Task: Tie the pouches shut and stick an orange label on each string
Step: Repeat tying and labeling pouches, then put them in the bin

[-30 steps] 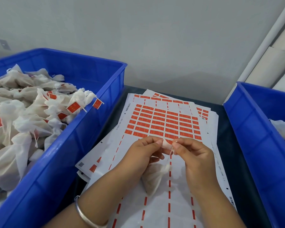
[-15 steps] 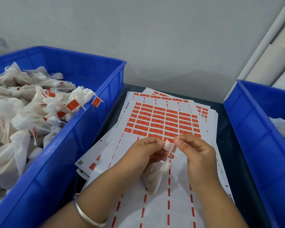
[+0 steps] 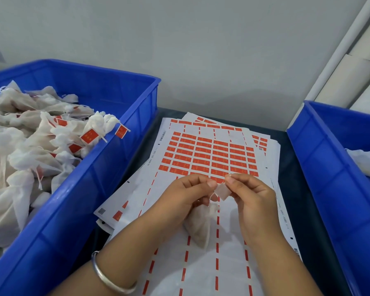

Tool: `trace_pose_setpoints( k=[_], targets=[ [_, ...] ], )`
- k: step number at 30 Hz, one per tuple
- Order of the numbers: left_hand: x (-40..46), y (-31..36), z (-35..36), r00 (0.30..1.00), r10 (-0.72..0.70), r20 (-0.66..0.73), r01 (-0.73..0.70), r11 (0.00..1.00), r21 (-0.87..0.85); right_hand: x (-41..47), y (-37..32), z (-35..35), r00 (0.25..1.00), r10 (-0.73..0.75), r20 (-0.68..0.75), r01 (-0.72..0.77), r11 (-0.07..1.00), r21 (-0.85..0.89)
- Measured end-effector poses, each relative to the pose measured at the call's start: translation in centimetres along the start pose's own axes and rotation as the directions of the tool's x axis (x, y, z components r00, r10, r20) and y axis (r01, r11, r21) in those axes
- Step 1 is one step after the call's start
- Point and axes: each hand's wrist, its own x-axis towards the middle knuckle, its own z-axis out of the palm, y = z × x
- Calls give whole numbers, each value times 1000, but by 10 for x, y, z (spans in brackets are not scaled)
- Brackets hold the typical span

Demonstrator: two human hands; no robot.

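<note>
This looked like a small packing or light-assembly workroom, not a home. Two large blue plastic bins (image 3: pixel 120 159) (image 3: pixel 329 167) of the industrial stacking kind flanked a dark counter (image 3: pixel 291 189). The left one was heaped with many identical white pouches (image 3: pixel 26 146), tied and tagged with orange labels (image 3: pixel 89 136). Printed sheets of orange stickers (image 3: pixel 212 154), partly used and bearing barcodes, lay stacked between the bins. A bare grey wall (image 3: pixel 179 50) stood behind.

— What is hidden? 
— The left hand (image 3: pixel 188 195) covers the pouch (image 3: pixel 198 227) top; print on the label sheets (image 3: pixel 209 155) is too small.
— And cut off? 
— Both blue bins (image 3: pixel 98 167).
</note>
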Motion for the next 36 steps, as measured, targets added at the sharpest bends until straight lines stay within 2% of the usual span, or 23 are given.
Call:
trace_pose_setpoints(
  k=[9,24,30,36],
  targets=[
    [-2,1,3,999,39,-9,-39,999,0,-1,0,3,999,10,39,-11,999,41],
    [2,1,2,996,-66,-60,75,981,179,1,2,5,997,51,64,-57,994,97],
    [2,-3,2,998,-5,-59,17,980,201,1,6,5,982,27,188,-17,999,-50],
    [4,-5,0,998,39,-49,-28,980,199,5,5,0,982,9,190,22,986,-164]
  ],
)
